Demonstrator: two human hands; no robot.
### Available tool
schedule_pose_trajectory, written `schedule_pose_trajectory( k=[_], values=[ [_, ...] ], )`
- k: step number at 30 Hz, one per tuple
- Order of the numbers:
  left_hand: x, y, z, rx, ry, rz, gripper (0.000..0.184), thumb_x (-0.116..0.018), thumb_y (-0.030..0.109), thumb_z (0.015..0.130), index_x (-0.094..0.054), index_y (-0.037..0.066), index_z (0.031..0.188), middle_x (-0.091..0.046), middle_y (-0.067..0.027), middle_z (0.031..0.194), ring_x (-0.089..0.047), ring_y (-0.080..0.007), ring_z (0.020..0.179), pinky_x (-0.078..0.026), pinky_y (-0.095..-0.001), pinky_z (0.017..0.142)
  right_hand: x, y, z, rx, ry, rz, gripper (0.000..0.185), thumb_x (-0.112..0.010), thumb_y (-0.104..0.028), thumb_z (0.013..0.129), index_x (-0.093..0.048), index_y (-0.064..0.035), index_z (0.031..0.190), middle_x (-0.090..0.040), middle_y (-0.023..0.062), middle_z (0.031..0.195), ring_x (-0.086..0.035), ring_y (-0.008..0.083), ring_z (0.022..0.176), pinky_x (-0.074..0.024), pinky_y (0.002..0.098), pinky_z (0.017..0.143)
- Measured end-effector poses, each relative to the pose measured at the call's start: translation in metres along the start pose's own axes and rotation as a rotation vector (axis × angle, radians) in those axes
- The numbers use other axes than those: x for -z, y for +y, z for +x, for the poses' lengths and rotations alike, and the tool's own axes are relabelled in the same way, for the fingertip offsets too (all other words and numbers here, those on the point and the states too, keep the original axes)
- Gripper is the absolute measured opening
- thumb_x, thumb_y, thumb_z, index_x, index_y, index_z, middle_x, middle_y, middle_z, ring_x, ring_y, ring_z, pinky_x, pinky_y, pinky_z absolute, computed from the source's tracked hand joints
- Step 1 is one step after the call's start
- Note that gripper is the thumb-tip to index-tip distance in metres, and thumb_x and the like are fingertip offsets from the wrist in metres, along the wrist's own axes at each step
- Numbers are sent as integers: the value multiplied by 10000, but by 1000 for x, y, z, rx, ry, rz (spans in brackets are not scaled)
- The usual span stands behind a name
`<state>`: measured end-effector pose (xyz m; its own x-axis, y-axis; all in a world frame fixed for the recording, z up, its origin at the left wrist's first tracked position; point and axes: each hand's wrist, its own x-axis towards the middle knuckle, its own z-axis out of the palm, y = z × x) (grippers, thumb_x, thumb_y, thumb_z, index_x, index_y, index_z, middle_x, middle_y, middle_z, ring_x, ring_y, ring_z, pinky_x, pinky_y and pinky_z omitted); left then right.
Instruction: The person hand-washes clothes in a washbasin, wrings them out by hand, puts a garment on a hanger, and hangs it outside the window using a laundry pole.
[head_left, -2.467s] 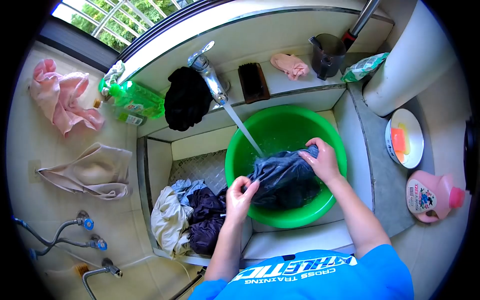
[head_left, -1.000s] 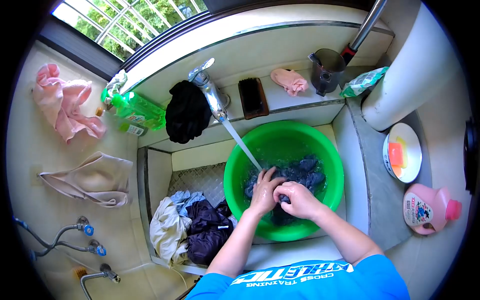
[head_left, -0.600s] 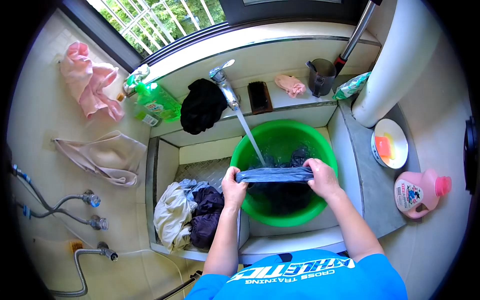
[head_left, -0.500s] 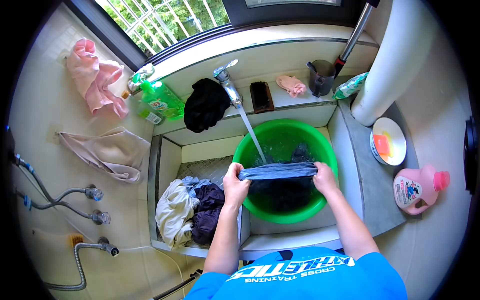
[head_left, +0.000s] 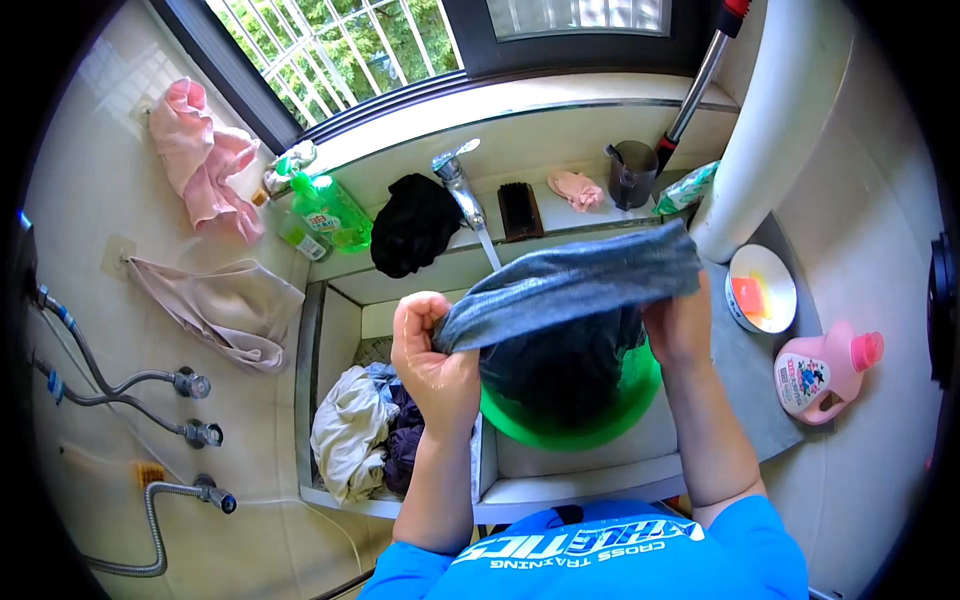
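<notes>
A wet blue-grey garment (head_left: 570, 283) is stretched between my two hands, raised above the green basin (head_left: 560, 436). My left hand (head_left: 434, 362) is closed on the garment's left end. At the other end, my right hand (head_left: 682, 325) grips the cloth, its fingers partly covered by it. The garment's darker part hangs down over the basin and hides most of its inside. Water runs from the faucet (head_left: 462, 190) behind the cloth.
White and dark clothes (head_left: 352, 432) lie in the sink's left part. Along the back ledge are a green bottle (head_left: 338, 215), black cloth (head_left: 414, 225), brush (head_left: 520, 211) and dark cup (head_left: 632, 178). At right stand a soap bowl (head_left: 784, 290) and pink jug (head_left: 822, 372).
Both hands have lifted the garment up out of the basin, nearer the camera. Earlier they pressed it down in the water, then stretched its edge low over the basin. The view has shifted.
</notes>
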<state>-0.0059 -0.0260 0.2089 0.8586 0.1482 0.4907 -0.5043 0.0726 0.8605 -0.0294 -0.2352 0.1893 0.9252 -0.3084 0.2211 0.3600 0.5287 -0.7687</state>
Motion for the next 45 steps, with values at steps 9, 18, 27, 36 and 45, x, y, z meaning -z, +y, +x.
schedule_pose_trajectory(
  k=[9, 18, 27, 36, 45],
  values=[
    [20, -185, -57, 171, -484, 776, 362, -618, -43, 647, -545, 57, 987, -510, -154, 975, -512, -309, 926, -466, -378, 786, 124, 153, -24, 30, 264, -1142, 246, -589, -7, 750, -566, 3, 994, -612, 176, 844, -605, 312, 804, -478, 392, 762],
    [-17, -291, -128, 444, -1034, 1379, 380, -495, 122, 847, -537, 155, 1223, -428, -199, 1316, -376, -478, 1212, -455, -534, 880, 155, 249, -48, -254, -240, -1839, 439, -554, -60, 774, -540, -111, 1210, -468, 277, 1169, -455, 439, 1098, -421, 469, 926],
    [4, -280, -100, 438, -972, 1214, 344, -575, 115, 797, -578, 90, 1140, -577, -214, 1095, -567, -374, 998, -460, -449, 889, 162, 222, -7, -264, -337, -1776, 398, -631, -127, 731, -601, -73, 1124, -539, 235, 1194, -512, 379, 1109, -439, 444, 919],
    [39, -170, -69, 680, -498, 417, 291, -590, -1, 744, -625, 32, 1031, -617, -86, 886, -603, -197, 871, -470, -290, 828, 164, 153, -21, -258, -7, -1008, 233, -475, -14, 778, -623, 0, 958, -617, 37, 820, -547, 111, 793, -448, 273, 732],
    [24, 2, -2, 261, -256, -6, 230, -596, -73, 807, -590, -19, 1031, -586, -21, 945, -523, -57, 821, -409, -177, 749, 1, -11, 12, 100, -95, -282, 291, -579, -169, 915, -566, 28, 1129, -630, 25, 988, -567, 87, 896, -448, 236, 829]
  ],
)
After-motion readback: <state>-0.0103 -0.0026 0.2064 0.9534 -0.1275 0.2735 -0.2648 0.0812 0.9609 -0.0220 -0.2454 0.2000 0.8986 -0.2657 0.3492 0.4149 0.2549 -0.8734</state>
